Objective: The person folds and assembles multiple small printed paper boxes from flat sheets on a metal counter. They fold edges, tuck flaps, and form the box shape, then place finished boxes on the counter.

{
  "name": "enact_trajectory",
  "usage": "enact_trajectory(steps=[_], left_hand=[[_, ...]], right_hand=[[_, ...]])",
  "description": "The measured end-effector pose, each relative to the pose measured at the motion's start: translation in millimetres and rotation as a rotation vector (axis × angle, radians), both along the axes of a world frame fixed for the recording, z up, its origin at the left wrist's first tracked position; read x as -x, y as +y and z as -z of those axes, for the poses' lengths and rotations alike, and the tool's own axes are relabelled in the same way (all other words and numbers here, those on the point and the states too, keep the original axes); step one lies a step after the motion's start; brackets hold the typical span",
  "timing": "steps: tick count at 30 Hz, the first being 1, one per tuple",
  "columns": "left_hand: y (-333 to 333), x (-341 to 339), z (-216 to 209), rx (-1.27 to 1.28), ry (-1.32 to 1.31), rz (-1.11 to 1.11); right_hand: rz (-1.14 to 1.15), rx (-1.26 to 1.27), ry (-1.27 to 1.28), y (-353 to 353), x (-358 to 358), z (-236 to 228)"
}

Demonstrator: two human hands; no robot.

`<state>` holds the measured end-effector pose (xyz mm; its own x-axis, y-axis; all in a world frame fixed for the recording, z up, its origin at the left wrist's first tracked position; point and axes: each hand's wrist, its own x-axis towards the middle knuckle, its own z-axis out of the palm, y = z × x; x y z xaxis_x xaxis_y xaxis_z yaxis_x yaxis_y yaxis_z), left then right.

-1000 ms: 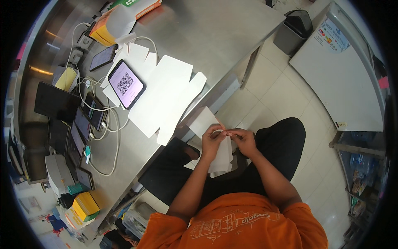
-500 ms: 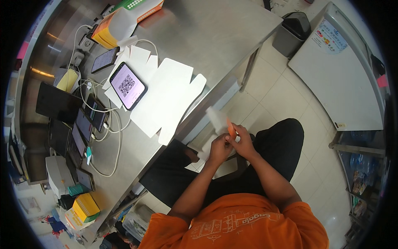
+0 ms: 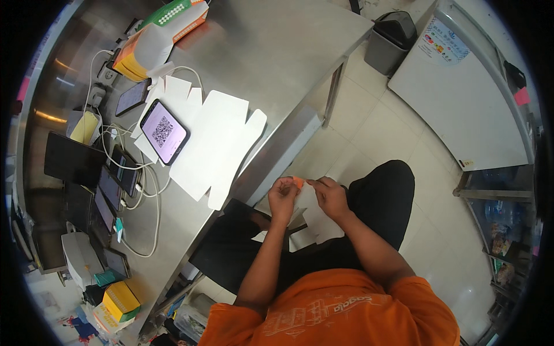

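Observation:
Above my lap, my left hand point(image 3: 282, 199) is closed, gripping a small orange piece point(image 3: 298, 181) that sticks out past the thumb and fingers. My right hand point(image 3: 330, 197) is closed too, its fingertips pinched at the right end of the same orange piece. Below and between both hands hangs a white sheet point(image 3: 317, 218), which seems joined to the orange piece; the hands partly hide where they meet. To the left, a flattened white carton point(image 3: 216, 135) lies on the steel table point(image 3: 277, 52), with a phone point(image 3: 165, 131) showing a square code on top of it.
Several phones and tablets point(image 3: 75, 158) with white cables point(image 3: 157, 219) crowd the table's left side. Folded orange and green cartons point(image 3: 167, 40) stand at its far end. A yellow box point(image 3: 121, 301) sits near left. Beyond the floor are a grey bin point(image 3: 386, 49) and a white freezer point(image 3: 456, 92).
My hands have drawn slightly apart, the left moving leftward. The white sheet, blurred above them before, now hangs below. The orange piece has tipped toward the left hand. The whole view has shifted slightly.

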<state>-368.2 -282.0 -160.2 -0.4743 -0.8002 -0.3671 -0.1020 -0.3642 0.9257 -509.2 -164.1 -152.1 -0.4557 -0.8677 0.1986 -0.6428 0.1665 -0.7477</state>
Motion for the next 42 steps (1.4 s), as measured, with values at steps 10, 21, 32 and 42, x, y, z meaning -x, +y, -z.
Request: enact_trajectory(steps=[10,21,32,42], left_hand=[[18,9,0,0.219,-0.038,0.1],[10,5,6,0.047,0.037,0.064],[7,8,1,0.117,0.107,0.127],[8,7,7,-0.015,0.15,0.1]], right_hand=[[0.176,0.146,-0.74,-5,-2,40],[0.128,0.178,-0.542,-8,1,15],[0.093,0.154,-0.565,-6,2,10],[0.074,0.16,-0.556,-6,5,15]])
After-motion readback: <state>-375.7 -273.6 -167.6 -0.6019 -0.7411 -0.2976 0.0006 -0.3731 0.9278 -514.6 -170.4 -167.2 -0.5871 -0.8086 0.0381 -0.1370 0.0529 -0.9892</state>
